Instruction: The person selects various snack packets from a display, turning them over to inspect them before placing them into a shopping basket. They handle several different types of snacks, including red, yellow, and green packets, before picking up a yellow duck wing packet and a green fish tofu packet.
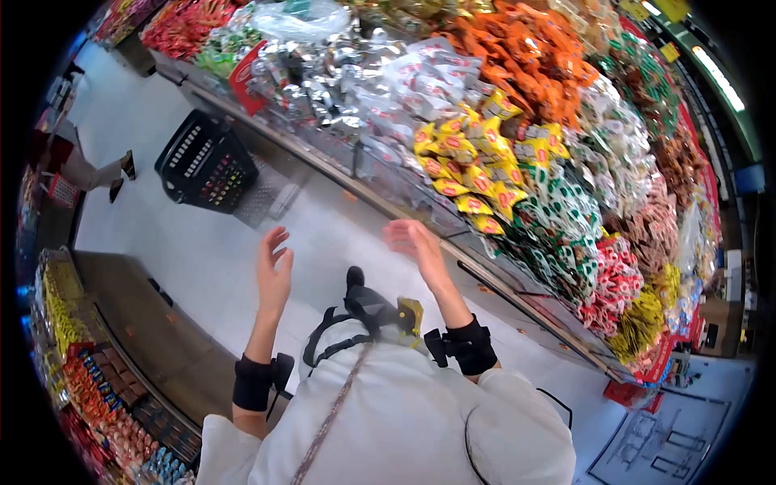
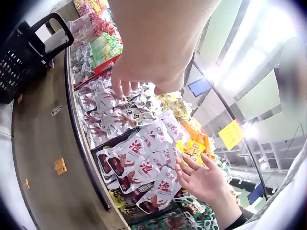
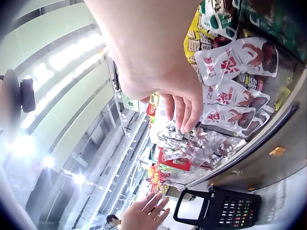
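Observation:
Both hands are raised in the air over the aisle floor and hold nothing. In the head view the left hand has its fingers loosely extended, with a black basket beyond it to the upper left. The right hand is held palm inward near the edge of the snack bin, its fingers relaxed. White pouches with red print and yellow packets fill the bin beside it. The right wrist view shows the right hand in front of silver packets, and the left hand spread below.
A long bin rail runs diagonally past the right side. Lower shelves with packaged sweets stand at the left. Another person's legs show at the upper left. The black basket stands on the white floor.

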Tool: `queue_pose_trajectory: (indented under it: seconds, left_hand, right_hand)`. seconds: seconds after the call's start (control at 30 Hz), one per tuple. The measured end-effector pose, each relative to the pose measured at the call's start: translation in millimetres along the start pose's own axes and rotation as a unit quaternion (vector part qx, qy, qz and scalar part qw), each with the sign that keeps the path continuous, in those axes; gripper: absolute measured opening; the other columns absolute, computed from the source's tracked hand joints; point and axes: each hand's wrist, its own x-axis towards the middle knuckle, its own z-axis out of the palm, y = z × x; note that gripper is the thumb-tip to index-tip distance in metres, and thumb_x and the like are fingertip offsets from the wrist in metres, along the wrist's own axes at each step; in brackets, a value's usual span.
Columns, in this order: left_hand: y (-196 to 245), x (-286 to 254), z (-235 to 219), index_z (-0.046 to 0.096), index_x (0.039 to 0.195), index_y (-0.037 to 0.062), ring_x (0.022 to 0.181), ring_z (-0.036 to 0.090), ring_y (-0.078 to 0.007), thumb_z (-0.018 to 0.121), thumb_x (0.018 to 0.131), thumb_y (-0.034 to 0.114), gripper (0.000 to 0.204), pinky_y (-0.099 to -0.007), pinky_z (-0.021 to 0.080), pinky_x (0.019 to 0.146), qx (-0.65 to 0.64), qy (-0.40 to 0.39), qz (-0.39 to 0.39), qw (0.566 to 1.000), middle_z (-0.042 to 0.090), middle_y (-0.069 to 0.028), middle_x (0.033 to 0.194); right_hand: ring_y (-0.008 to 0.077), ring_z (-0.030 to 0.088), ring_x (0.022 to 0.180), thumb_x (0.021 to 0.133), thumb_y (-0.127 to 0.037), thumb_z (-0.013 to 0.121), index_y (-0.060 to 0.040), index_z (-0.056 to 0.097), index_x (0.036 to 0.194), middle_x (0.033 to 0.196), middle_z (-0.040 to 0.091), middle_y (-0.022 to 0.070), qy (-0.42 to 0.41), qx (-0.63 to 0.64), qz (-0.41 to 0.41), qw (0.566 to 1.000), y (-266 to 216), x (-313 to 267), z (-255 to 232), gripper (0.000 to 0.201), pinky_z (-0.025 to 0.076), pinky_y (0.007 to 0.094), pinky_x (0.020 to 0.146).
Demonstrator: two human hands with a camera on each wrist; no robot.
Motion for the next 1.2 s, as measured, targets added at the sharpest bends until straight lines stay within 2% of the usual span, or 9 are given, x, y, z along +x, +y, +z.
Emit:
queue_pose_trajectory:
  seconds: [0.17,0.27,0.43,0.63,0.93,1.07,1.2]
  left_hand:
    - [2.7,44.8,-11.7,0.043,0.118,0.0039,0.109,0.049,-0.0194,0.052,0.080,0.002,0.039,-0.0306,0.041,0.087,0.021,0.008,-0.012,1.000,0.049,-0.0099,0.118]
    - [-2.1,56.8,-23.1,0.044,0.118,0.0037,0.109,0.049,-0.0198,0.051,0.080,0.002,0.039,-0.0309,0.041,0.086,0.010,0.031,-0.022,0.999,0.049,-0.0098,0.118]
    - [-6.8,65.4,-63.9,0.044,0.118,0.0031,0.109,0.049,-0.0208,0.051,0.079,0.001,0.040,-0.0321,0.041,0.087,0.026,0.087,-0.035,0.995,0.049,-0.0094,0.118]
    - [-18.3,83.5,-154.4,0.043,0.117,0.0011,0.110,0.048,-0.0208,0.049,0.079,-0.001,0.039,-0.0325,0.041,0.088,0.008,0.209,-0.026,0.978,0.049,-0.0119,0.118]
    - [-56.8,108.3,-341.4,0.040,0.121,0.0022,0.112,0.047,-0.0195,0.046,0.083,0.000,0.038,-0.0290,0.039,0.088,0.021,0.213,-0.037,0.976,0.046,-0.0109,0.122]
    - [-70.1,124.0,-409.3,0.042,0.118,0.0018,0.110,0.049,-0.0204,0.048,0.082,0.000,0.036,-0.0310,0.041,0.087,0.003,0.230,-0.044,0.972,0.048,-0.0115,0.120]
    - [-75.4,141.0,-456.0,0.043,0.118,0.0020,0.109,0.049,-0.0204,0.049,0.082,0.001,0.036,-0.0309,0.042,0.086,0.006,0.228,-0.042,0.973,0.048,-0.0114,0.120]
  right_hand:
    - [0.0172,0.055,0.090,0.093,-0.035,0.036,0.0004,0.050,0.107,0.102,0.057,0.0115,-0.059,0.012,0.039,0.997,7.9,45.7,17.3,0.041,0.044,0.0293,0.079]
    - [0.0194,0.057,0.090,0.091,-0.038,0.036,0.0029,0.049,0.109,0.103,0.057,0.0140,-0.071,-0.021,0.055,0.996,2.4,67.0,35.0,0.046,0.046,0.0303,0.079]
    - [0.0183,0.057,0.088,0.093,-0.029,0.035,0.0009,0.051,0.107,0.101,0.058,0.0127,-0.093,-0.013,0.079,0.992,8.2,100.8,65.3,0.037,0.045,0.0297,0.079]
    - [0.0179,0.058,0.087,0.093,-0.027,0.036,0.0014,0.051,0.105,0.099,0.058,0.0124,-0.134,-0.043,0.089,0.986,20.5,147.8,146.6,0.035,0.046,0.0293,0.077]
    - [0.0172,0.058,0.085,0.092,-0.027,0.040,0.0000,0.054,0.102,0.097,0.059,0.0110,-0.175,-0.079,0.093,0.977,52.1,215.3,338.2,0.032,0.046,0.0286,0.076]
    - [0.0165,0.058,0.085,0.092,-0.027,0.041,-0.0005,0.054,0.102,0.097,0.060,0.0102,-0.160,-0.103,0.081,0.978,52.2,236.8,397.5,0.031,0.046,0.0280,0.076]
    - [0.0158,0.058,0.085,0.092,-0.027,0.042,-0.0008,0.054,0.102,0.097,0.060,0.0100,-0.139,-0.106,0.092,0.980,58.5,255.5,434.2,0.031,0.046,0.0272,0.075]
